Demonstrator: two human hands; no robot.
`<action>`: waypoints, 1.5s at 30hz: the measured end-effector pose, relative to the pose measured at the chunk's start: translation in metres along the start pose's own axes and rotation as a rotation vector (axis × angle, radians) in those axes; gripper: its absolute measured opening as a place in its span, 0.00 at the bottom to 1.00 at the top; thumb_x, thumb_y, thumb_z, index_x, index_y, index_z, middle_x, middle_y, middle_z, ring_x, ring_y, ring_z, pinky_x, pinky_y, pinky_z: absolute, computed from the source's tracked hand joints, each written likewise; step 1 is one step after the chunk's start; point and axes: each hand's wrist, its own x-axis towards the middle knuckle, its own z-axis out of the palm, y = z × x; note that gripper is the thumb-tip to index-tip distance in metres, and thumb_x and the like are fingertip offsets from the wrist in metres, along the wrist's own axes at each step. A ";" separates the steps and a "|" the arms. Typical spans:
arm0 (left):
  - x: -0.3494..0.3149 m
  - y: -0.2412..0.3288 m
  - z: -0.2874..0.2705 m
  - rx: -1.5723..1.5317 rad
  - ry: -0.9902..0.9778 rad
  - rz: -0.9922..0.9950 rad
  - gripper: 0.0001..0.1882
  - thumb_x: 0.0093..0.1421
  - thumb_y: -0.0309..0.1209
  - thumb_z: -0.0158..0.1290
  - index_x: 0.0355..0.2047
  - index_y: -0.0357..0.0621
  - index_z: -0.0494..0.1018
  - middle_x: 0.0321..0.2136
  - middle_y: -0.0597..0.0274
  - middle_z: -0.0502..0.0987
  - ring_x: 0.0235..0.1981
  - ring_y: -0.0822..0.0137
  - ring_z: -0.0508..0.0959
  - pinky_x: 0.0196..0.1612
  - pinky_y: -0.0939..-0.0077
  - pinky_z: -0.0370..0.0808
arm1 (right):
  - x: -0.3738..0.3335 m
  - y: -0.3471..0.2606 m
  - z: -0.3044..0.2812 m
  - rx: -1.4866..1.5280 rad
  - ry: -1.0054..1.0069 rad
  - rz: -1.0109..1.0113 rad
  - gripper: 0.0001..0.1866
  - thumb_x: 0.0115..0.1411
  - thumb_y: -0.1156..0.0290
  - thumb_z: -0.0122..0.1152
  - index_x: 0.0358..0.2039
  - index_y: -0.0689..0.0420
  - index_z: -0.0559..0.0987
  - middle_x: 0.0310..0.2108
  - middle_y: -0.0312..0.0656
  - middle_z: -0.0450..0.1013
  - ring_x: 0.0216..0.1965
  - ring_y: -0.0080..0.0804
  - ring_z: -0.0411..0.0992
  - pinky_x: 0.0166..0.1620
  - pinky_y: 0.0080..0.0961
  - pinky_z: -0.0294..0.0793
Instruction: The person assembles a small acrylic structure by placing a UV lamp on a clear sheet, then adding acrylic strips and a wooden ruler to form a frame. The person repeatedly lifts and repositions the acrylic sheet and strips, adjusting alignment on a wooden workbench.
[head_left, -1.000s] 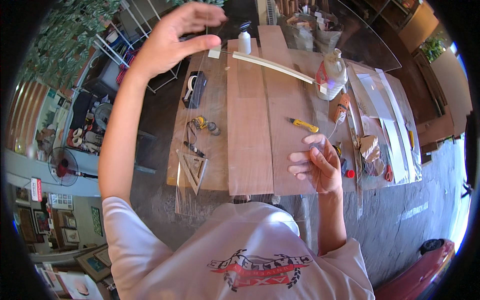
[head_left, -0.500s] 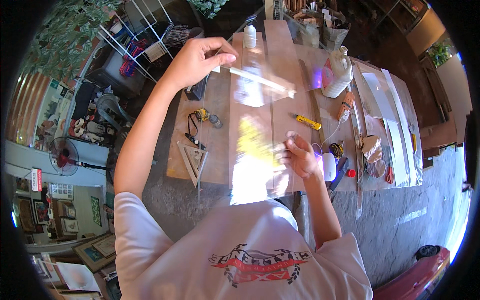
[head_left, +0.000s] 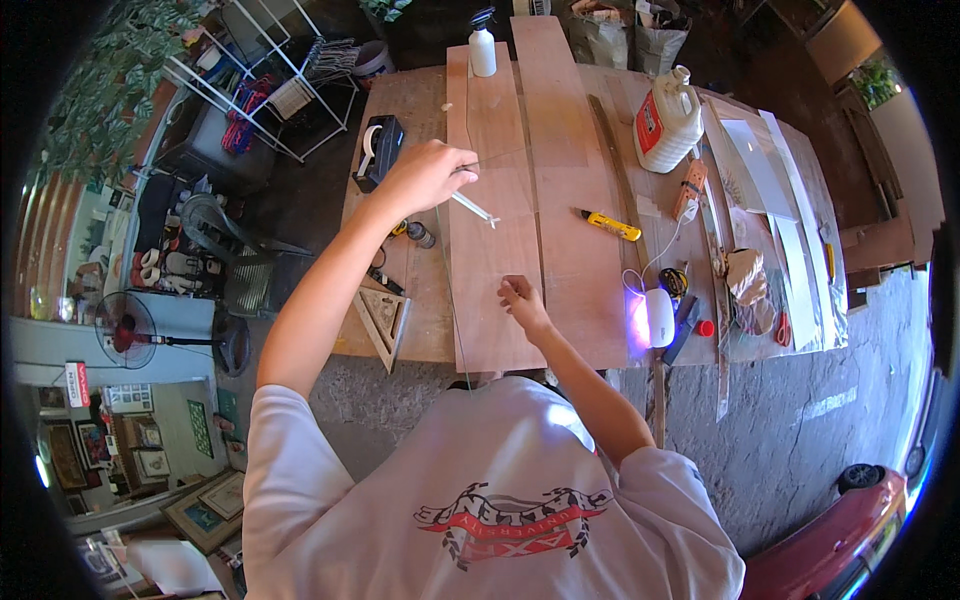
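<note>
My left hand [head_left: 432,178] is raised over the board, thumb and fingers closed on a clear pane. The pane [head_left: 480,270] shows mostly by its thin greenish edge, which runs down toward my shirt, and by faint lines near the fingers. Just below that hand, a narrow pale streak [head_left: 474,208] crosses it; I cannot tell whether it is a strip or a reflection. My right hand [head_left: 524,306] hovers lower over the same area, fingers curled in; what they pinch, if anything, does not show. Beneath both lie long brown wooden boards [head_left: 575,270] on the worktable.
A yellow cutter [head_left: 612,226] lies right of the boards, near a white jug [head_left: 668,120] and an orange power strip [head_left: 690,188]. At left are a tape dispenser [head_left: 378,152] and a triangular square [head_left: 382,322]. A spray bottle [head_left: 482,50] stands at the far end.
My left hand has come lower and slightly right. My right hand has moved left, toward the middle of the boards. The bright white and yellow glare over the boards is gone.
</note>
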 end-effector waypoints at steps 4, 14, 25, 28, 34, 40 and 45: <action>0.015 -0.013 0.019 0.062 -0.059 0.043 0.09 0.60 0.34 0.56 0.34 0.42 0.78 0.27 0.46 0.80 0.33 0.46 0.80 0.38 0.54 0.75 | 0.020 0.022 0.028 0.020 0.072 0.045 0.24 0.69 0.52 0.52 0.54 0.58 0.72 0.43 0.39 0.75 0.40 0.29 0.73 0.44 0.30 0.71; 0.040 -0.039 0.036 0.048 -0.173 0.087 0.07 0.59 0.31 0.57 0.29 0.40 0.77 0.24 0.46 0.79 0.31 0.45 0.80 0.36 0.54 0.75 | 0.064 0.065 0.066 -0.011 0.291 0.007 0.27 0.71 0.49 0.46 0.52 0.63 0.73 0.42 0.44 0.74 0.42 0.31 0.72 0.46 0.32 0.70; 0.059 -0.050 0.035 0.037 -0.232 0.113 0.05 0.58 0.30 0.58 0.31 0.41 0.79 0.27 0.49 0.81 0.33 0.48 0.82 0.39 0.57 0.77 | 0.059 0.044 0.076 -0.029 0.358 0.105 0.30 0.71 0.46 0.42 0.51 0.65 0.72 0.45 0.58 0.72 0.48 0.49 0.71 0.53 0.40 0.69; 0.062 -0.053 0.036 0.021 -0.238 0.112 0.05 0.58 0.29 0.58 0.32 0.41 0.80 0.27 0.49 0.81 0.34 0.49 0.82 0.39 0.58 0.78 | 0.048 0.034 0.077 0.052 0.358 0.086 0.30 0.71 0.46 0.41 0.50 0.65 0.72 0.44 0.56 0.74 0.49 0.47 0.71 0.53 0.38 0.68; 0.069 -0.065 0.048 -0.025 -0.233 0.128 0.06 0.59 0.30 0.58 0.31 0.41 0.79 0.25 0.48 0.80 0.32 0.49 0.81 0.37 0.58 0.76 | 0.014 0.008 0.041 0.028 0.262 0.112 0.27 0.71 0.49 0.47 0.56 0.60 0.72 0.52 0.46 0.74 0.57 0.35 0.70 0.57 0.33 0.68; 0.072 -0.062 0.048 -0.057 -0.243 0.053 0.08 0.58 0.33 0.60 0.33 0.42 0.80 0.26 0.50 0.81 0.31 0.52 0.82 0.37 0.60 0.76 | -0.035 -0.019 -0.042 -0.064 0.208 0.024 0.21 0.71 0.55 0.52 0.48 0.62 0.77 0.40 0.44 0.78 0.43 0.31 0.77 0.48 0.30 0.75; 0.086 -0.056 0.028 -0.205 -0.356 -0.113 0.12 0.57 0.37 0.62 0.37 0.42 0.81 0.29 0.51 0.82 0.33 0.56 0.83 0.38 0.64 0.76 | -0.029 -0.041 -0.111 -0.190 0.246 -0.039 0.18 0.71 0.59 0.51 0.47 0.62 0.77 0.40 0.43 0.78 0.41 0.30 0.78 0.46 0.27 0.75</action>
